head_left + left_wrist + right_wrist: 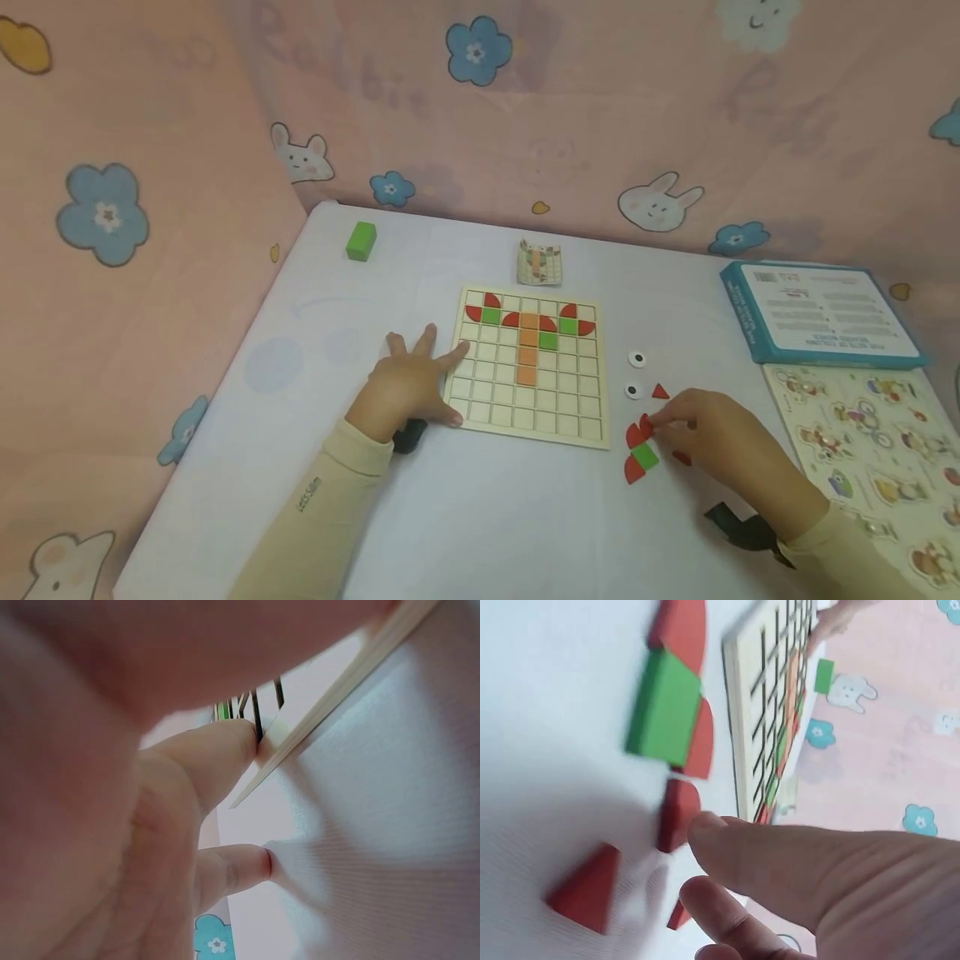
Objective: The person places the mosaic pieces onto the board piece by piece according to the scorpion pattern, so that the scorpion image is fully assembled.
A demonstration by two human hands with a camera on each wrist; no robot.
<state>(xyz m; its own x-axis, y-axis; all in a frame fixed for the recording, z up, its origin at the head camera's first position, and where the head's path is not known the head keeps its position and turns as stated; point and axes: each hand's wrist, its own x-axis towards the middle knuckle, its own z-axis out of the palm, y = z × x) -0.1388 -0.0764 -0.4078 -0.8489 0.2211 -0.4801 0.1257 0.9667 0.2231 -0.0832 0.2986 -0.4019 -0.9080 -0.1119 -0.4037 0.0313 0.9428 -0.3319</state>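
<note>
My left hand [405,379] is spread at the left side of the wooden grid board [495,421], thumb and index finger at its edge. In the left wrist view a fingertip rests at the board's rim. On the board lie red quarter-round, green square and orange square tiles [528,357]. My right hand [720,437] is low over loose tiles right of the board. Its thumb tip reaches a red quarter-round tile [679,814], with a gap to the other bent fingers. Beside that tile are a green square tile [644,457] and two more red quarter-rounds [634,470].
Two eye discs [637,359] and a red triangle tile [660,391] lie above the right hand. A picture card [538,262] is behind the board, a green block [362,241] far left. At right are a blue-edged box [825,312] and a picture sheet [862,450].
</note>
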